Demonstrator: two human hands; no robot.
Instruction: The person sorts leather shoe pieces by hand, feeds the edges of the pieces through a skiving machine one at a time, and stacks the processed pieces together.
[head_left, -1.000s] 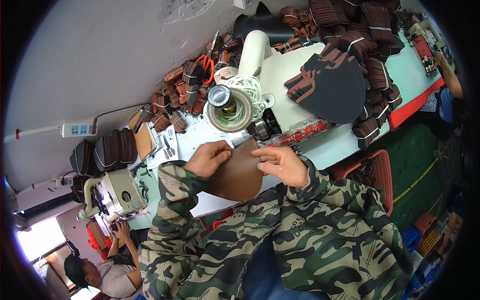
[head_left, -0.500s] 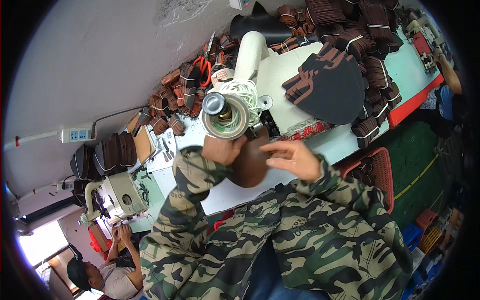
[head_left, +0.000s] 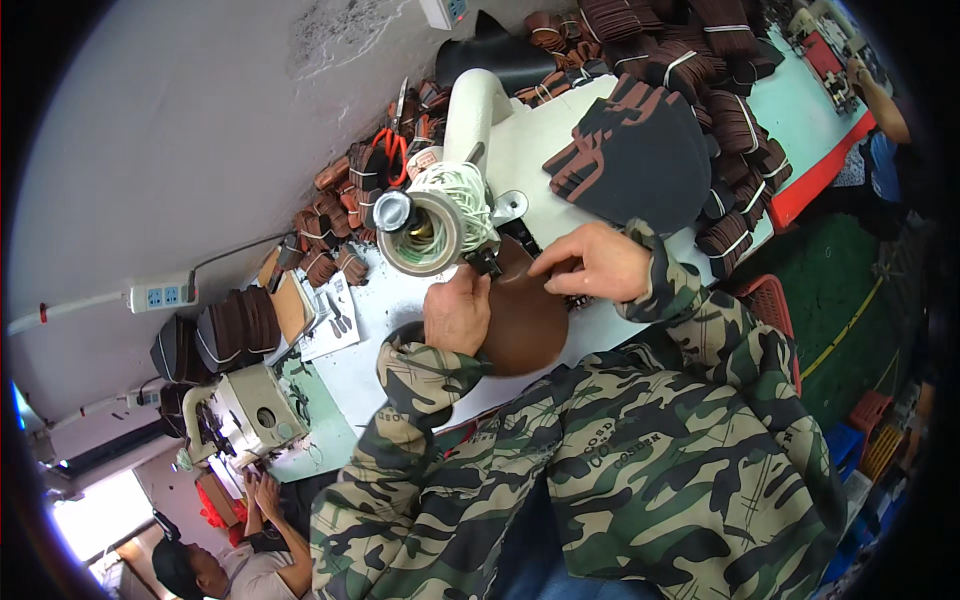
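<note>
1. I see the brown sheet [head_left: 525, 335] below the sewing machine [head_left: 472, 115], between both hands, over the white table [head_left: 385, 320].
2. It looks smooth, plain and faintly shiny, with a broad rounded lower edge; its upper part narrows toward the machine and is partly hidden from me.
3. The left hand [head_left: 458, 312] is curled nearly into a fist at the sheet's left edge; I can't tell whether it pinches it.
4. The right hand [head_left: 598, 265] is half bent, fingertips at the upper right edge, thumb near the forefinger; I can't tell whether it grips.
</note>
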